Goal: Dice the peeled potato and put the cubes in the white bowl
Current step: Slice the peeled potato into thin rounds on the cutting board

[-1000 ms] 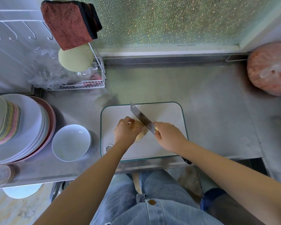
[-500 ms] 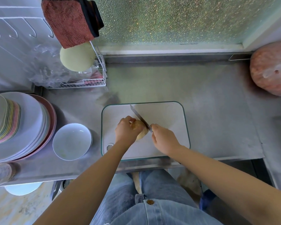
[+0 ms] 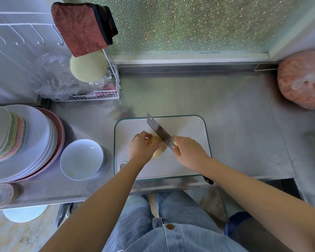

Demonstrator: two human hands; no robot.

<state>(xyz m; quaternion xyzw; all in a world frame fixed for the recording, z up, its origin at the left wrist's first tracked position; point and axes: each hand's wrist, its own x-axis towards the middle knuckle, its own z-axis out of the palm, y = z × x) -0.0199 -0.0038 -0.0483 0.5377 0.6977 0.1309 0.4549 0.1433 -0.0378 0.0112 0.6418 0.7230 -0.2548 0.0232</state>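
- Potato: lies on the left half of the cutting board, which sits on the table directly in front of me. As far as I can judge it is whole, with no cut pieces beside it.
- Left hand: arched over the potato's left side, knuckles up, fingers curled down and clamped on it. I hold it so to stop the round thing rolling and to keep my fingertips back from the blade.
- Right hand: wrapped tight round the knife close to where the blade begins, since a grip this far forward gives control of the cut. The handle's dark end shows past my forearm at the board's near edge.
- Blade: slants away from me to the left, its flat face turned up, its edge against the potato's right side. I cannot tell whether it has bitten in.
- Arms: both forearms reach forward and converge on the board, and the right wrist angles inward to aim the blade across the potato.
- White bowl: stands on the table just left of the board, beside a stack of plates, close at hand for the cubes. It holds none yet, so I judge the dicing barely begun.
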